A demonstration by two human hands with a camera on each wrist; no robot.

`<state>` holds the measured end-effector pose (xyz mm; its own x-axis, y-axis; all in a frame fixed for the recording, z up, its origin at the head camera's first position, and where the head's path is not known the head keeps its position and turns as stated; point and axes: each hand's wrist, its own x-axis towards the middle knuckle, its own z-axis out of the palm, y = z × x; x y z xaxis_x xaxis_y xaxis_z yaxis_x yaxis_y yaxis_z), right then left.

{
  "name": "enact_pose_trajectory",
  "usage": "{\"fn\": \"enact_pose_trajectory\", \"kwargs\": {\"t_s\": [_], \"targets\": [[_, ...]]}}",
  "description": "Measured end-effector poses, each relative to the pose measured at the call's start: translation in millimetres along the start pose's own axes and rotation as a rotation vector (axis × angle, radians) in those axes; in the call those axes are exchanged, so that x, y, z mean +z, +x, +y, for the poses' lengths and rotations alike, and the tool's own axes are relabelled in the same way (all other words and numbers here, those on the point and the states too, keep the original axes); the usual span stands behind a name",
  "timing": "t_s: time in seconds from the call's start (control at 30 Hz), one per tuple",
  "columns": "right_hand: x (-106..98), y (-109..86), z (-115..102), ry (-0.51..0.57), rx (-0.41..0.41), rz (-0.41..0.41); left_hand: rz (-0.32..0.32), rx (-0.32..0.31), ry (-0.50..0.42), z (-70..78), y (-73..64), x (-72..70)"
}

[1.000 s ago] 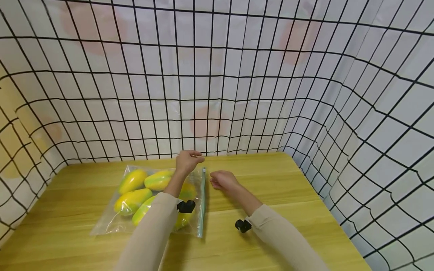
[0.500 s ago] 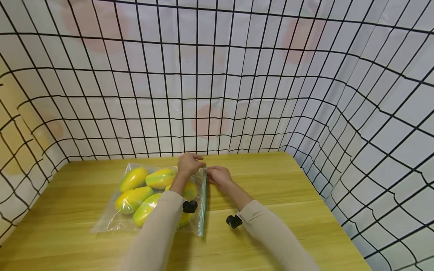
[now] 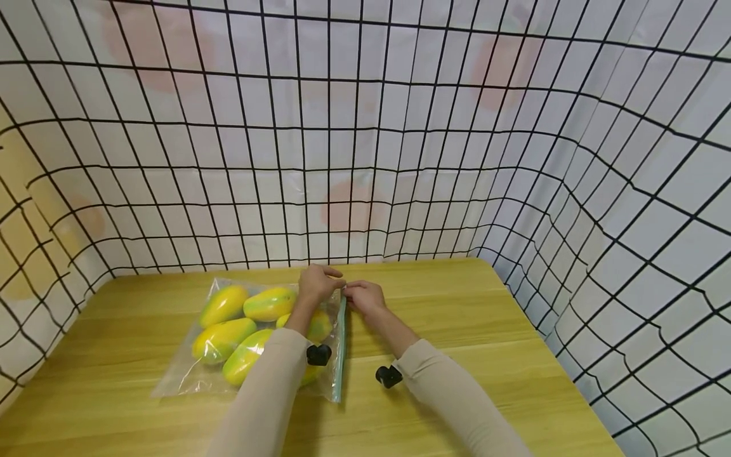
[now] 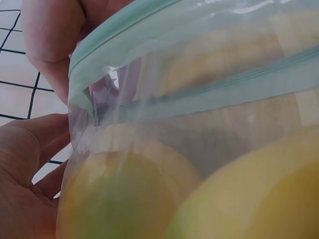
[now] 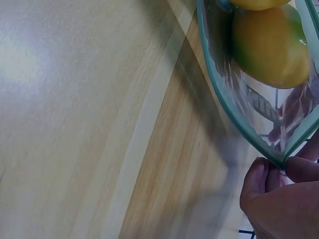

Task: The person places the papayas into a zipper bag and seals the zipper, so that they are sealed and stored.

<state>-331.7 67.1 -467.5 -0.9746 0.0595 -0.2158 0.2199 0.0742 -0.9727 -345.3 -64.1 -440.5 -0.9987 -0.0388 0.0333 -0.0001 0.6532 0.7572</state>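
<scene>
A clear zip bag (image 3: 188,379) lies flat on the wooden table, holding several yellow-green mangoes (image 3: 224,304). Its pale teal zip strip (image 3: 339,362) runs along the right side. At the far end of that strip my left hand (image 3: 317,284) pinches the bag's edge, its thumb and fingers (image 4: 52,127) right at the corner in the left wrist view. Opposite it, my right hand (image 3: 367,297) pinches the tip of the zip strip between thumb and fingers. In the right wrist view the bag's mouth (image 5: 227,107) gapes, with mangoes (image 5: 271,47) showing inside.
Black grid netting (image 3: 354,168) stands along the back and both sides of the table (image 3: 474,330), before white sheeting with faint coloured spots. A small black device (image 3: 318,355) sits at the left cuff and another (image 3: 389,376) at the right cuff.
My right hand has moved left and slightly away from me to the zip strip's far end and now pinches it. My left hand has come down onto the bag's corner. The bag stays put.
</scene>
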Motion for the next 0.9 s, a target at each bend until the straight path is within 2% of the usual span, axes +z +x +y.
{"fn": "enact_pose_trajectory", "kwargs": {"t_s": [0.37,0.7,0.9], "targets": [[3.1,0.1,1.1,-0.010,-0.018,0.022,0.040,0.050,-0.027,-2.6,-1.2,1.2],[3.8,-4.2,-2.7,-0.007,-0.021,0.025,0.020,-0.007,-0.111,-8.7,1.6,-0.2],[3.6,-3.8,-2.7,-0.010,-0.026,0.020,0.035,0.011,-0.116,-9.5,1.5,-0.8]]}}
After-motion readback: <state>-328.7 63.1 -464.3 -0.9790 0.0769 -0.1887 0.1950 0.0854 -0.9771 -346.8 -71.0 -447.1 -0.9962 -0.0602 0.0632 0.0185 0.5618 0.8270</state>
